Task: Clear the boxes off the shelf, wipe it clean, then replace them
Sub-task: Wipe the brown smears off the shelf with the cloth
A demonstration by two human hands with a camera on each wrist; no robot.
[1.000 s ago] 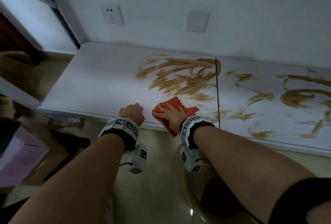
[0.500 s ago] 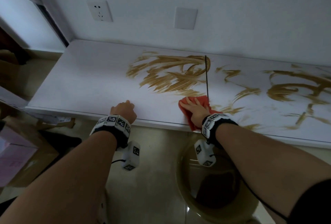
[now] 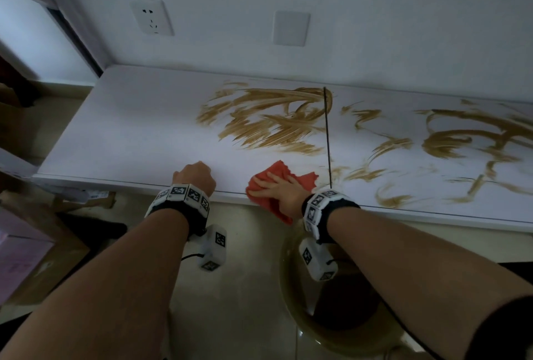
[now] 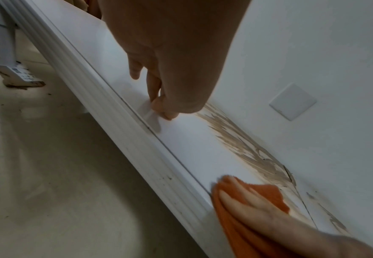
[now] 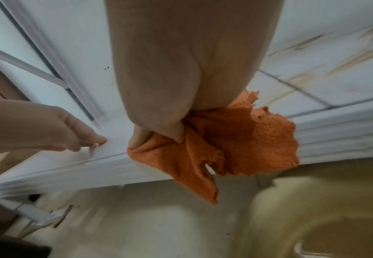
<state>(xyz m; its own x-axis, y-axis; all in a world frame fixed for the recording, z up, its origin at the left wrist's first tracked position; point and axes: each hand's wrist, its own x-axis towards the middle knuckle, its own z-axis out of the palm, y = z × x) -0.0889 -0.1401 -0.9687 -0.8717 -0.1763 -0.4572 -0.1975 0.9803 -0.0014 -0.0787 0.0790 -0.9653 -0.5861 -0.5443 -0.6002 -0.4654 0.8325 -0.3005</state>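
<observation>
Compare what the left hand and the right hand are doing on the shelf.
The left hand is curled, holds nothing, and rests its fingertips near the front edge; the right hand lies over the orange cloth, thumb gripping it.
The left hand sits on clean white surface; the right hand is beside the brown smears.
Both rest on the shelf.

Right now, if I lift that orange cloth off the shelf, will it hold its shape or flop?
Probably flop: the orange cloth bunches in folds under the right hand and a corner droops over the shelf edge. It looks light and thin, with ragged edges. It may drag on the brown smears rather than slide freely.
</observation>
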